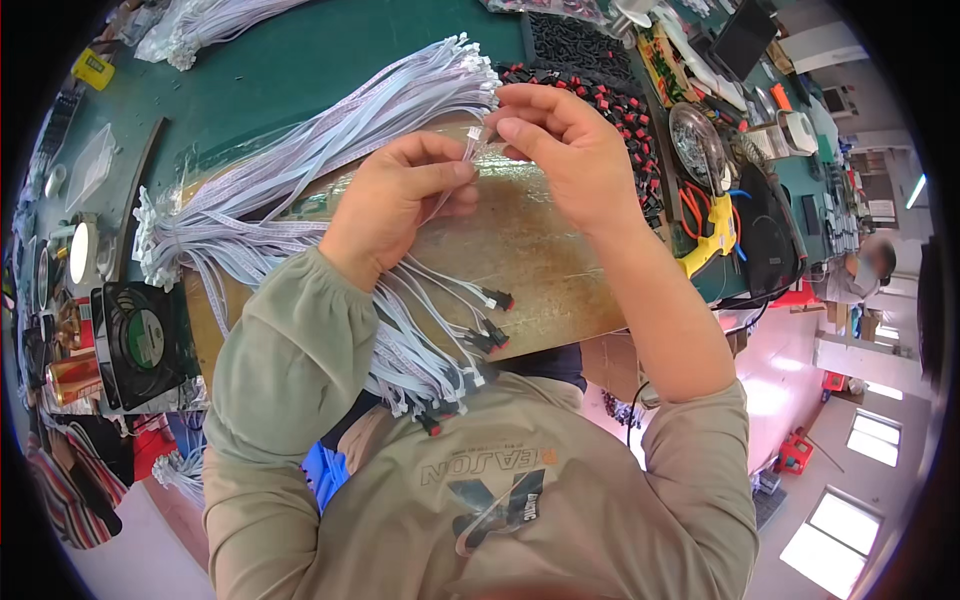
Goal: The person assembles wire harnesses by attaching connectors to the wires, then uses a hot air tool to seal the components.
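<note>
My left hand (395,200) pinches a thin white cable (462,158) and also holds a bundle of grey ribbon cables (420,320) that hang toward my chest, some ending in black and red switches (498,298). My right hand (565,150) meets it, fingertips closed on the white connector (478,133) at the cable's end. Both hands hover over a brown board (540,270) on the green bench (290,70).
A large sheaf of grey ribbon cables (300,170) fans across the bench at left. A tray of red and black switches (625,110) lies behind my right hand. A yellow tool (712,235), a metal dish (695,140) and a black fan (135,345) stand around.
</note>
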Available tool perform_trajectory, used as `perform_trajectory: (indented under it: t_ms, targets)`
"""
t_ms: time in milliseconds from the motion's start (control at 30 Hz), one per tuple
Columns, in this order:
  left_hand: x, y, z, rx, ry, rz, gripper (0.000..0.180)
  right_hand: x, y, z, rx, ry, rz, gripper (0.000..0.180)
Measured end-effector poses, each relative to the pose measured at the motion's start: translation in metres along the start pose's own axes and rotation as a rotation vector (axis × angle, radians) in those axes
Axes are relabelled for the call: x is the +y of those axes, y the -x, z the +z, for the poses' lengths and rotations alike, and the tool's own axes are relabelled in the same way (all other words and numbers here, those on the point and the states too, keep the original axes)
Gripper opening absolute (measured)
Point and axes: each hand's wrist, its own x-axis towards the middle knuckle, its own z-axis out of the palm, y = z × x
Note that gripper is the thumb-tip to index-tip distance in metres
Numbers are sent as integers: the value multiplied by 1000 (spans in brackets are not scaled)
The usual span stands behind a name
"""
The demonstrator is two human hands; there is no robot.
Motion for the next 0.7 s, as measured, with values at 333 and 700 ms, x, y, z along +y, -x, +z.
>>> perform_trajectory:
  t_ms: [333, 700]
  targets:
    - [0, 0, 1, -12, -6, 8, 10, 2, -1, -1, -42, 13, 2, 28]
    - [-1, 0, 0, -10, 23, 13, 12, -2, 0, -2, -7, 219, -111, 29]
